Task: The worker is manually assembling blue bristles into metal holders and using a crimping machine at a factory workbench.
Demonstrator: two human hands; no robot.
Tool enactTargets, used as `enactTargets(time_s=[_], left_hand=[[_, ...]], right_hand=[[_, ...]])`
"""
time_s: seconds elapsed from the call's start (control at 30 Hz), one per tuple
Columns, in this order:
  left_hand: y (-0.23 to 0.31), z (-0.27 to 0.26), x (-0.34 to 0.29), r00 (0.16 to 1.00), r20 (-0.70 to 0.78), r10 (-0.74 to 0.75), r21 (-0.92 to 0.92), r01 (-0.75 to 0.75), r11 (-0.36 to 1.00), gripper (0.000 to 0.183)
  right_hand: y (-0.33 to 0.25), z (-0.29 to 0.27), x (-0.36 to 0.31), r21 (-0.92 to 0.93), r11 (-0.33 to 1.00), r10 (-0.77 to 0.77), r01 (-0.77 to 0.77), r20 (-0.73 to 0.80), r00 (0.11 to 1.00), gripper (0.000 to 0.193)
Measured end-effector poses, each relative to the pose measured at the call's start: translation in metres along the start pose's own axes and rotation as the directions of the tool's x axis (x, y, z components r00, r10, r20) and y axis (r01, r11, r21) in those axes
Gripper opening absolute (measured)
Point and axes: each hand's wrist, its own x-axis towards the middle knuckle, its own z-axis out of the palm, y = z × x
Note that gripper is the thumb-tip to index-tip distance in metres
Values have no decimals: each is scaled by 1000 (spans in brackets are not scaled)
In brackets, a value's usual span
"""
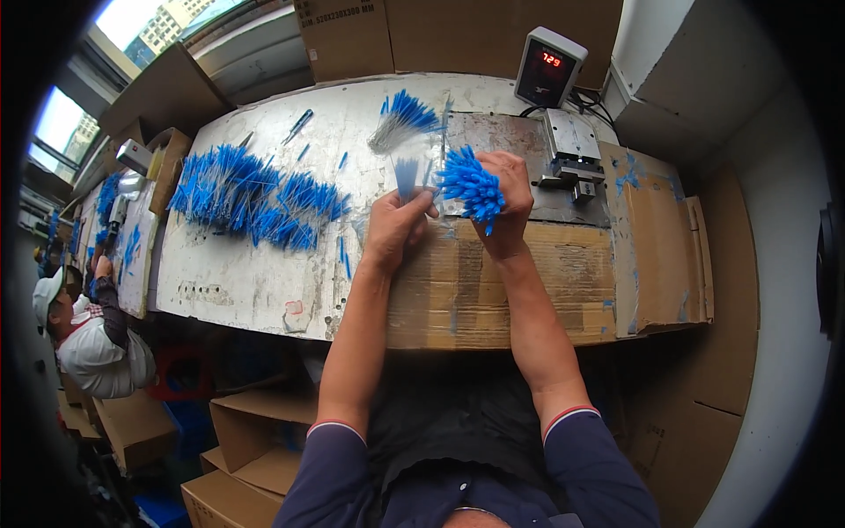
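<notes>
My right hand (512, 211) is wrapped round a thick bundle of thin blue-tipped sticks (473, 187), their blue ends pointing up and toward me. Just left of it, my left hand (393, 227) pinches one or more similar blue-tipped sticks (407, 179) between thumb and fingers; motion smears them, so I cannot tell how many. Beyond both hands lies a loose fan of blue-tipped sticks (408, 113) with pale stems. A long heap of the same sticks (229, 189) spreads over the left of the white worktable (238, 286).
A flat cardboard sheet (502, 290) covers the table's front. At right stand a small metal fixture (574, 150) and a box with a red digital display (550, 66). A screwdriver (299, 125) lies at the back. A co-worker (97, 343) sits far left; cartons (264, 431) stand below.
</notes>
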Motion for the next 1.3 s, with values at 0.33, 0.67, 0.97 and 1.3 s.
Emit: enactTargets(time_s=[0.33,0.67,0.97,1.3], left_hand=[[3,-4,4,997,68,-27,19,25,999,17],[6,-16,4,995,87,-57,56,52,997,24],[10,-18,5,1000,-17,14,33,-13,999,25],[-6,-4,11,999,-16,48,-303,-51,952,30]], right_hand=[[16,3,-15,-174,979,160,-104,347,924,21],[19,-6,-22,85,847,361,-525,633,685,16],[35,-23,-14,222,770,426,-598,519,741,10],[-15,23,-28,518,-161,737,-840,630,247,18]])
